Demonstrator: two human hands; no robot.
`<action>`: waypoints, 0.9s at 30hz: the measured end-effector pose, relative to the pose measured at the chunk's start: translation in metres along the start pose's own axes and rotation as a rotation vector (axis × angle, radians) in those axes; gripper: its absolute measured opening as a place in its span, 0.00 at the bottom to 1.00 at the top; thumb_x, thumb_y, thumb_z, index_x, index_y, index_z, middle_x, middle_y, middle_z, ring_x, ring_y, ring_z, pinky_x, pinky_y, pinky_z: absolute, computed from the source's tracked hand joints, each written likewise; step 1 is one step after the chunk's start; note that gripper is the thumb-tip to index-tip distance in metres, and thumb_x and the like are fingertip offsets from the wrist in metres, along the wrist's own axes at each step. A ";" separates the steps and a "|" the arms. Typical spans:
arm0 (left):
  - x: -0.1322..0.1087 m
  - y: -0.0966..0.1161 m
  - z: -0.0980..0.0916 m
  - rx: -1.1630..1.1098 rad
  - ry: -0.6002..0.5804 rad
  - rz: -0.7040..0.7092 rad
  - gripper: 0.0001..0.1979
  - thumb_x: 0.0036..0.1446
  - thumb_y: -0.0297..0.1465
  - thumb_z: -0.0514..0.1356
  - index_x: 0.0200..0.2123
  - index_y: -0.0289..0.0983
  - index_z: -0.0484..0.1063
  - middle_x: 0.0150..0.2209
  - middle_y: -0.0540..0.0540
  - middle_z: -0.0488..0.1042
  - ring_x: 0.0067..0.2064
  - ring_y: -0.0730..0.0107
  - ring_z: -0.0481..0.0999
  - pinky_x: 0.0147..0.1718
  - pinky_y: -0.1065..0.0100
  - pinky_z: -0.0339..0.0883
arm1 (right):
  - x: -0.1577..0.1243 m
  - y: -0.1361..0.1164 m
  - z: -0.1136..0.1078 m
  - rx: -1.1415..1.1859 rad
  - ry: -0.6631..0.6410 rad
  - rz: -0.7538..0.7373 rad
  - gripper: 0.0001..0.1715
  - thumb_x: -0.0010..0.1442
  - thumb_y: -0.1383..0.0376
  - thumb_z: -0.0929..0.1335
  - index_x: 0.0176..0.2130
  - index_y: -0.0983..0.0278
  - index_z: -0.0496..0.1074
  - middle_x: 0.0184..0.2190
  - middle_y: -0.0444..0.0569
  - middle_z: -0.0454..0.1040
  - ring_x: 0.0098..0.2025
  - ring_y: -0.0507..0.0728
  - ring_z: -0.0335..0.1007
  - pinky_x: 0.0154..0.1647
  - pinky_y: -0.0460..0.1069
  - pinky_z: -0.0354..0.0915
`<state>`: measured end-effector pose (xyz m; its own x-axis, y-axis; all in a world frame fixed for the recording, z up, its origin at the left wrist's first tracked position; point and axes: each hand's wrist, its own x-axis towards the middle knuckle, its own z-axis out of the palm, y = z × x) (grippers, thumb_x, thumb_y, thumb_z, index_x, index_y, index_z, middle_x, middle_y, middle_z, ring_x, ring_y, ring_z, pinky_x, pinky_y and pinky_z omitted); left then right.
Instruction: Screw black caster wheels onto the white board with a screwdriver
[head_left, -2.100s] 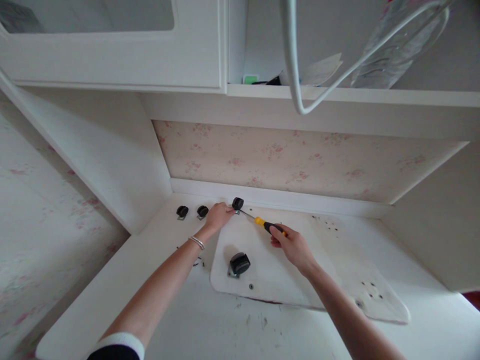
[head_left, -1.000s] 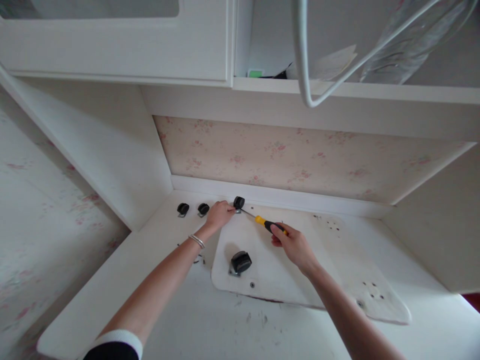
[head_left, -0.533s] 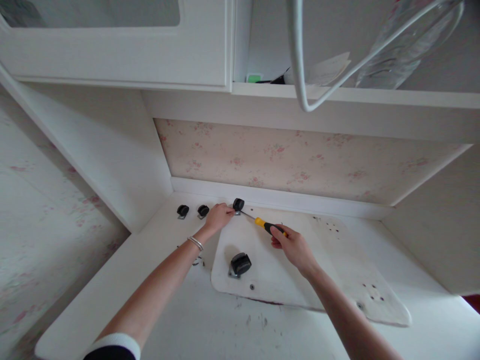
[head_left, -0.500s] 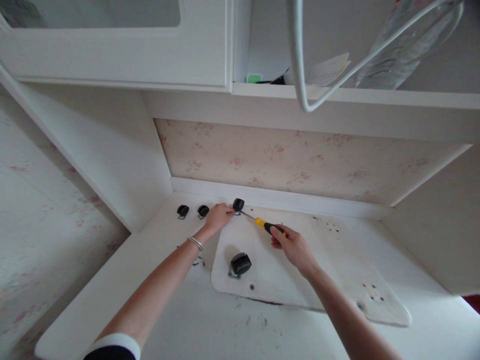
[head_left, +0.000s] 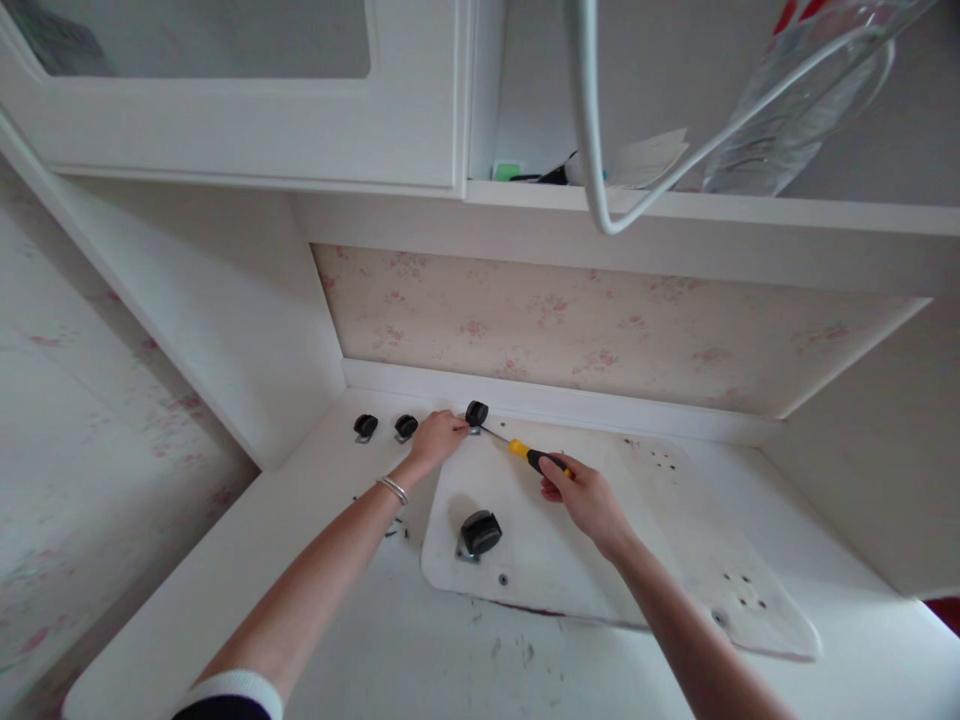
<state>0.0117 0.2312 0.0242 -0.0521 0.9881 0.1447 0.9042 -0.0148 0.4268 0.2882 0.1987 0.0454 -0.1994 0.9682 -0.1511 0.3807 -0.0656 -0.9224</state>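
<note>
A white board [head_left: 600, 540] lies flat on the white desk. My right hand [head_left: 585, 495] is closed on the yellow-and-black screwdriver [head_left: 531, 456], whose tip points at the base of a black caster wheel [head_left: 475, 412] at the board's far left corner. My left hand [head_left: 439, 436] is curled beside that caster and touches its base. Another black caster [head_left: 480, 532] stands fixed on the board nearer to me.
Two loose black casters [head_left: 365, 426] [head_left: 406, 425] sit on the desk to the left. Small screws [head_left: 395, 528] lie near my left forearm. Screw holes [head_left: 742, 600] mark the board's right end. A white cabinet and shelf [head_left: 675, 205] hang overhead, with a wire hanger [head_left: 592, 150].
Both hands stay in place at the far caster with the screwdriver; only the camera view has shifted slightly.
</note>
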 end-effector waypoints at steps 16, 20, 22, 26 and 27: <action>-0.003 0.004 -0.003 -0.022 -0.018 -0.029 0.15 0.63 0.37 0.56 0.42 0.43 0.82 0.39 0.44 0.80 0.41 0.63 0.77 0.42 0.69 0.65 | -0.003 -0.001 -0.001 -0.007 -0.002 -0.003 0.27 0.59 0.46 0.66 0.47 0.63 0.75 0.32 0.48 0.78 0.34 0.57 0.77 0.37 0.50 0.70; -0.002 0.003 -0.002 -0.009 -0.014 -0.021 0.15 0.63 0.37 0.56 0.43 0.43 0.82 0.40 0.43 0.80 0.41 0.63 0.77 0.41 0.68 0.65 | -0.002 0.001 -0.001 -0.010 0.000 -0.009 0.28 0.59 0.46 0.66 0.47 0.63 0.75 0.32 0.48 0.78 0.34 0.57 0.77 0.37 0.50 0.70; -0.001 0.003 -0.001 -0.001 -0.013 -0.022 0.15 0.63 0.37 0.56 0.43 0.43 0.82 0.40 0.43 0.80 0.41 0.63 0.77 0.41 0.68 0.65 | -0.002 0.002 0.000 -0.012 0.002 -0.011 0.27 0.59 0.46 0.66 0.47 0.63 0.74 0.32 0.48 0.78 0.34 0.57 0.77 0.37 0.50 0.70; -0.001 0.003 -0.001 0.006 -0.009 -0.027 0.15 0.62 0.37 0.56 0.43 0.43 0.82 0.39 0.43 0.80 0.41 0.63 0.77 0.41 0.69 0.65 | -0.002 0.001 0.000 -0.014 -0.001 -0.014 0.27 0.60 0.46 0.66 0.47 0.63 0.74 0.31 0.48 0.78 0.34 0.56 0.77 0.38 0.50 0.70; -0.001 0.003 -0.001 0.006 -0.008 -0.027 0.15 0.62 0.37 0.56 0.43 0.43 0.82 0.40 0.44 0.80 0.42 0.63 0.77 0.41 0.69 0.65 | -0.002 0.000 0.000 -0.015 -0.003 -0.015 0.27 0.60 0.46 0.66 0.47 0.63 0.74 0.31 0.48 0.77 0.34 0.56 0.77 0.38 0.50 0.70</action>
<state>0.0142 0.2299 0.0262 -0.0733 0.9894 0.1255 0.9052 0.0132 0.4248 0.2886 0.1965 0.0452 -0.2081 0.9683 -0.1380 0.3908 -0.0470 -0.9193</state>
